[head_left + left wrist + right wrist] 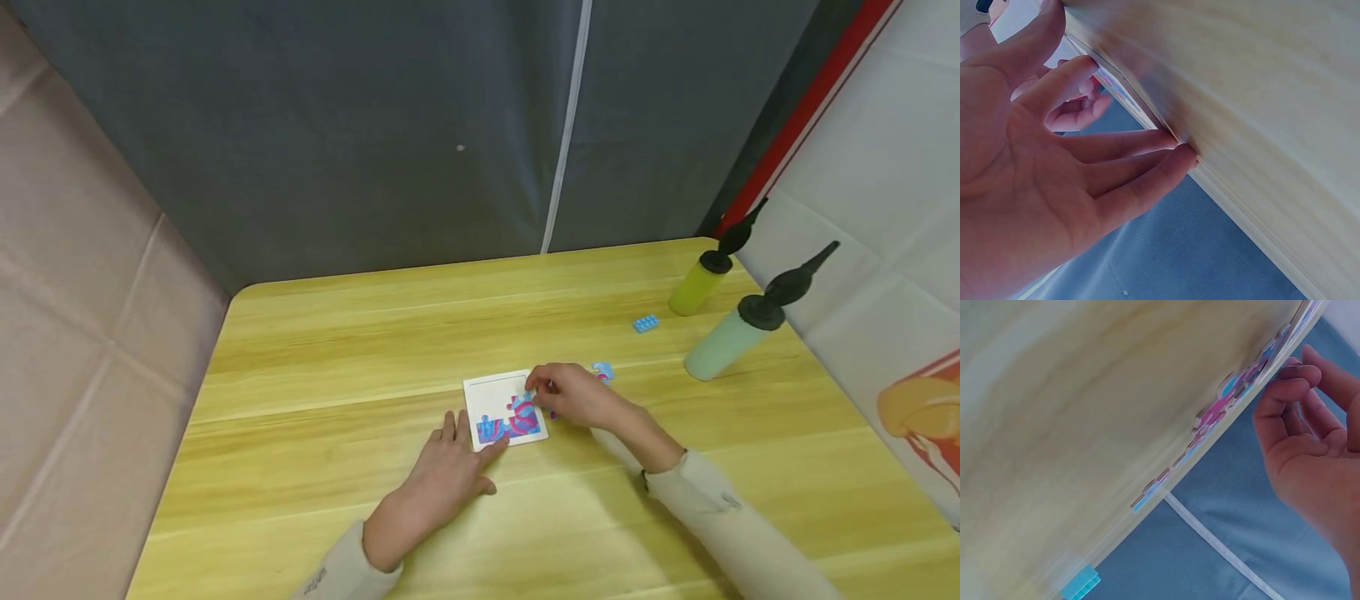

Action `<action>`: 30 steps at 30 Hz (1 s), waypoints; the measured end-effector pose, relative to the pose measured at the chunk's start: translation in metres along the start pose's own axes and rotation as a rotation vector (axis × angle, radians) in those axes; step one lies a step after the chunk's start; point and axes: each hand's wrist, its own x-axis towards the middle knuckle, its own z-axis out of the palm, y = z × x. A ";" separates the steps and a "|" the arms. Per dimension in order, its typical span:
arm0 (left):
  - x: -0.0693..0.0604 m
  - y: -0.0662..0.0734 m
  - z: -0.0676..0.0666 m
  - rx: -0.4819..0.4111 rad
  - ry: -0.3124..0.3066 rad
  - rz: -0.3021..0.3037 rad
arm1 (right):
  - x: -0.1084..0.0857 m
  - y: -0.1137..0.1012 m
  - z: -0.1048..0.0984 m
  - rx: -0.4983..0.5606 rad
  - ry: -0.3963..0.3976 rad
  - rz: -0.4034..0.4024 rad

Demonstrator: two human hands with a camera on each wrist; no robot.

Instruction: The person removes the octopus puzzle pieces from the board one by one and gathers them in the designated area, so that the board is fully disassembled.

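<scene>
A square white puzzle tray (495, 390) lies on the table, with blue and pink jigsaw pieces (517, 422) along its lower and right parts. My left hand (444, 472) rests at the tray's left and near edges, fingers straight; the left wrist view shows those fingertips (1186, 154) against the tray's side. Over the tray's right edge, my right hand (573, 395) has its thumb and index finger together, pinching a puzzle piece that the fingers mostly hide. More loose puzzle pieces (1213, 412) lie right of the tray, partly hidden by the right hand in the head view.
A small blue toy brick (646, 323) lies farther back on the right. Near the right wall stand a yellow-green pump bottle (693, 289) and a pale green pump bottle (726, 346), both with black tops. A grey curtain (337, 142) hangs behind the wooden table (322, 350).
</scene>
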 end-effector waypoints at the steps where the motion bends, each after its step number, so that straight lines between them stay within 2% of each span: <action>1: 0.000 0.000 0.000 -0.002 -0.001 0.000 | 0.000 0.000 0.000 -0.005 -0.008 0.009; 6: -0.001 0.000 -0.001 -0.006 -0.004 0.000 | 0.000 -0.001 0.001 -0.027 -0.037 0.008; 12: -0.002 0.000 -0.001 -0.013 -0.003 0.003 | 0.000 -0.001 0.001 -0.025 -0.040 -0.037; 20: -0.003 0.000 -0.001 -0.008 -0.001 0.010 | 0.002 -0.006 0.000 -0.005 -0.045 0.007; 30: -0.002 0.001 -0.002 -0.010 0.002 0.002 | 0.002 -0.008 -0.002 0.038 -0.025 -0.010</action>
